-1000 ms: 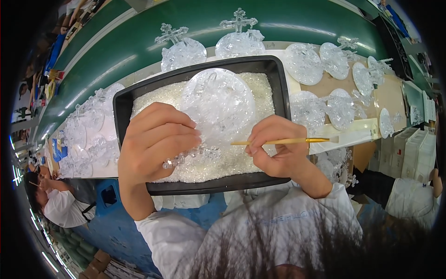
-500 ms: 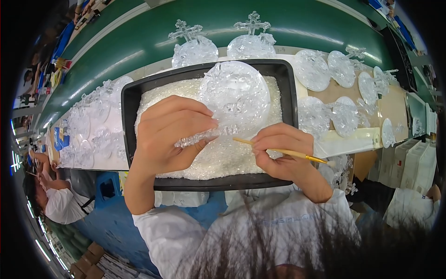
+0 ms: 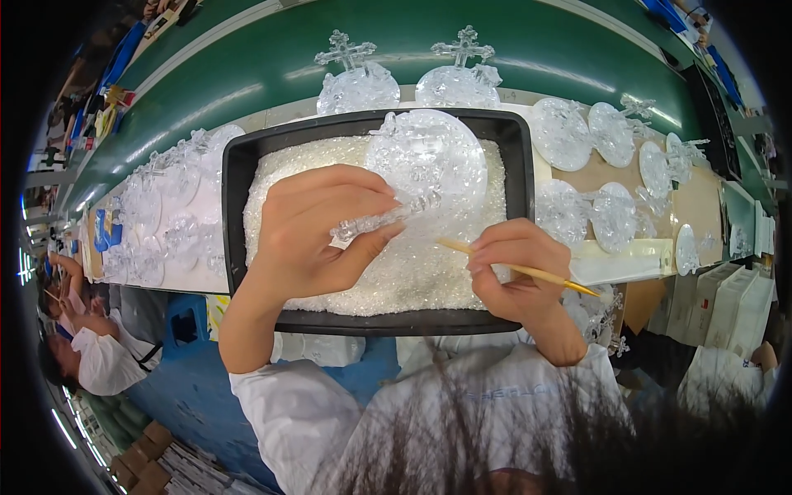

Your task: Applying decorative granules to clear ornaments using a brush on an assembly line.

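Observation:
My left hand (image 3: 318, 235) grips a clear ornament by its cross (image 3: 384, 221), which is seen nearly edge-on between thumb and fingers. The ornament's round, clear base disc (image 3: 437, 161) faces up beyond the fingertips. In my right hand (image 3: 524, 268) is a slim brush (image 3: 528, 272) with a yellow handle, pinched between thumb and fingers. The handle's pointed end is toward the ornament, a little apart from it; the metal-collared end points lower right. Both hands are over a black tray (image 3: 379, 324) filled with clear, glassy granules (image 3: 363, 289).
Similar clear discs with crosses stand behind the tray (image 3: 359, 87), along its left (image 3: 161, 210) and on the right (image 3: 565, 136). A green surface (image 3: 371, 41) runs across the back. Co-workers sit at the far left (image 3: 107, 355) and right. A blue stool (image 3: 186, 322) is at lower left.
My left hand has lifted the ornament slightly away and to the right. The brush's pointed end, close to the cross before, is now a little farther from it.

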`<act>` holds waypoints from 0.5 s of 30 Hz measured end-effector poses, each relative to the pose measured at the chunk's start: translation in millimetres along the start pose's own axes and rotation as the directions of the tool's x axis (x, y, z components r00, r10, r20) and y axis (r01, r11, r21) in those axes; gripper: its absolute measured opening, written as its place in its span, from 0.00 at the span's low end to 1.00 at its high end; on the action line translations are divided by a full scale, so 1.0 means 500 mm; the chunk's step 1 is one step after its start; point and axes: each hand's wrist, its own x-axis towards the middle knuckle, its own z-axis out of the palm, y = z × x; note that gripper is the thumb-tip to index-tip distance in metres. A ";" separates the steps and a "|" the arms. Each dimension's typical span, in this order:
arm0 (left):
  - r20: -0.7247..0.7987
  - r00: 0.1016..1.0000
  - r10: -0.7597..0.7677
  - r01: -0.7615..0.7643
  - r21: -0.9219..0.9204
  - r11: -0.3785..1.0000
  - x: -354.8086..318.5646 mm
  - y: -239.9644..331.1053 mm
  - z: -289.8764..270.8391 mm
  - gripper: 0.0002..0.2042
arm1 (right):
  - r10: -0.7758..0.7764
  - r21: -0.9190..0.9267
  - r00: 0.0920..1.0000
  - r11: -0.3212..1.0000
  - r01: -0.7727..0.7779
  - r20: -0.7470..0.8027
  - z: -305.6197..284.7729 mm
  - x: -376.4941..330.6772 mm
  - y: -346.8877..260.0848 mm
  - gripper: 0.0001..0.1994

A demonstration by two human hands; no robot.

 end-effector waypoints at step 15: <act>-0.238 0.962 -0.136 0.125 -0.059 0.990 -0.021 0.016 0.037 0.11 | -0.072 -0.083 0.993 0.993 0.080 0.096 0.018 0.006 -0.011 0.11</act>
